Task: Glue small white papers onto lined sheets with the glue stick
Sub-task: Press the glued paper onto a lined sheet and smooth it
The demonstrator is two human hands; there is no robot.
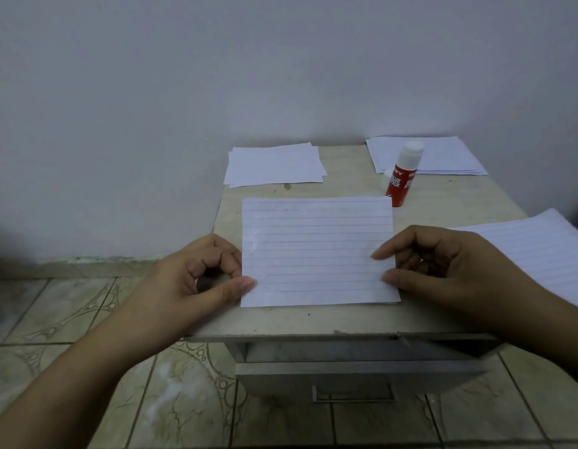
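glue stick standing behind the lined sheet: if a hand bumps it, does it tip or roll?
The glue stick stands upright, tall against a narrow base, so a sideways knock would probably tip it. Its round body would then likely roll across the flat table. It looks like light plastic, so even the lined sheet sliding into it might shift it.

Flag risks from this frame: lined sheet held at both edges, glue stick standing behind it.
1. The glue stick stands upright right at the far right corner of the lined sheet; sliding the sheet away could tip it.
2. The left hand and right hand pinch only the sheet's side edges, so it may crease or skew.
3. The stack of lined sheets overhangs the table's right edge; the right forearm could knock it off.
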